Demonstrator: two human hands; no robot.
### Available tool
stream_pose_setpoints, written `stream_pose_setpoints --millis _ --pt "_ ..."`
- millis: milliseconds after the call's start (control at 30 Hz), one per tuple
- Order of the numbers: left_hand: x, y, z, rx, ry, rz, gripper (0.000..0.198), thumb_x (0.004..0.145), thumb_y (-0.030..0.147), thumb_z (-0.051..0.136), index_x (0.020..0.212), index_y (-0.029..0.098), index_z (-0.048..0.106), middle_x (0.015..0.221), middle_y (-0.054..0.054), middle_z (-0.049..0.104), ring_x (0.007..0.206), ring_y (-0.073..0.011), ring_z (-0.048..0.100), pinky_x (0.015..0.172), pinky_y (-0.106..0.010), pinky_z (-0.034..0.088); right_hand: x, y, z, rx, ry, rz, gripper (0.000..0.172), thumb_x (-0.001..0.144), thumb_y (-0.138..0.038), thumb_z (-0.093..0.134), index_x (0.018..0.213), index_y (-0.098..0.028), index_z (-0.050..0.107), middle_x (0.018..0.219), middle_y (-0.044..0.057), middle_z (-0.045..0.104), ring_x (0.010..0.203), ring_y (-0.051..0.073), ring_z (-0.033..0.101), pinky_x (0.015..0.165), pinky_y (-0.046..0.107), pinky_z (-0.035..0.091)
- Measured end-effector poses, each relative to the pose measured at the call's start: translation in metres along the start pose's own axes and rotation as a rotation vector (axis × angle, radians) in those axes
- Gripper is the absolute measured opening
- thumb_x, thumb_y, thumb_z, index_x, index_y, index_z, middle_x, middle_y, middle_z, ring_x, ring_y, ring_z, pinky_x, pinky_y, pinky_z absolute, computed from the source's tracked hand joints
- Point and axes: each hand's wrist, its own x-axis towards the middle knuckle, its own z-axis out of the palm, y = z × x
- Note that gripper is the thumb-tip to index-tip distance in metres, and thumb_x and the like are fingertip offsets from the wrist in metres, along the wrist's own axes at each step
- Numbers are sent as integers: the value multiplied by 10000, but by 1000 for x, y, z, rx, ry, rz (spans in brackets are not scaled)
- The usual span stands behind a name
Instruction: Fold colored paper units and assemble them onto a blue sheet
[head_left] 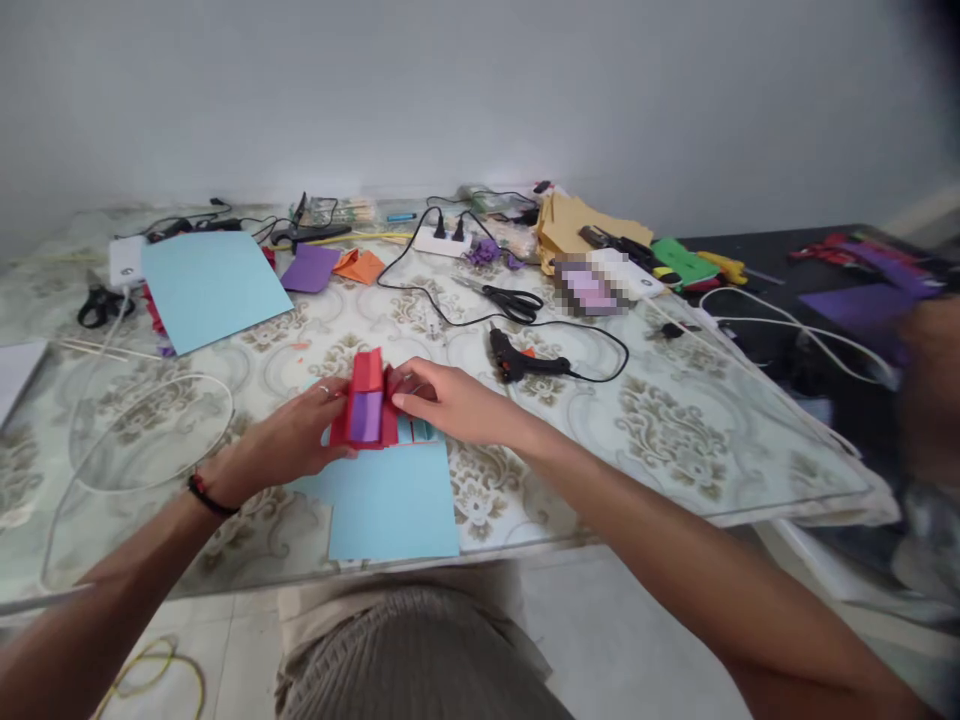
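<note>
Between my two hands is a folded red paper piece [387, 428] with a purple panel and a brighter red panel along its middle. My left hand [311, 425] grips its left side, the thumb near the upper edge and the fingers partly beneath. At the right edge, the curled fingers of my right hand [442, 398] pinch the red paper; some fingertips are hidden. Beneath lies light blue paper [394, 505], reaching near the table's front edge. Some folded light blue strips [417, 430] show just under my right hand.
A black glue gun [525, 360] and black-handled scissors [514, 302] lie to the right, with a cord looping round. A light blue sheet [217, 290] is at the left. Behind are a white power strip [442, 241] and tan paper [581, 225]. Another person's blurred arm [930, 380] is far right.
</note>
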Motion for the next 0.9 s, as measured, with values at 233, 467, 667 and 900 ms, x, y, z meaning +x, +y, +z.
stream_pose_setpoints --millis 233,467,667,900 --pt "7 31 4 136 -1 -125 434 884 546 746 1104 175 699 1104 -162 702 1057 -371 672 882 -511 592 4 2 7 86 -1 -55 187 978 -132 550 1140 -209 602 1139 54 734 822 147 704 739 289 555" --pt "17 55 21 292 118 -357 364 872 483 735 1053 168 711 1081 -164 712 1036 -365 680 740 -416 577 -7 12 12 79 117 -137 276 902 -78 630 1096 -225 500 1112 35 662 909 175 733 783 311 564" --pt "13 51 16 219 111 -364 304 975 412 565 813 193 702 883 -121 732 901 -308 690 725 -369 532 -25 24 17 -282 87 -338 147 931 -156 714 1020 -187 601 1135 96 661 1030 242 677 923 395 549" --pt "12 46 14 149 143 -347 443 1064 429 393 856 180 694 886 -129 738 866 -295 696 733 -370 508 -26 34 25 -554 31 -514 146 1028 -185 590 1056 -110 712 1081 147 722 1071 275 636 970 421 547"
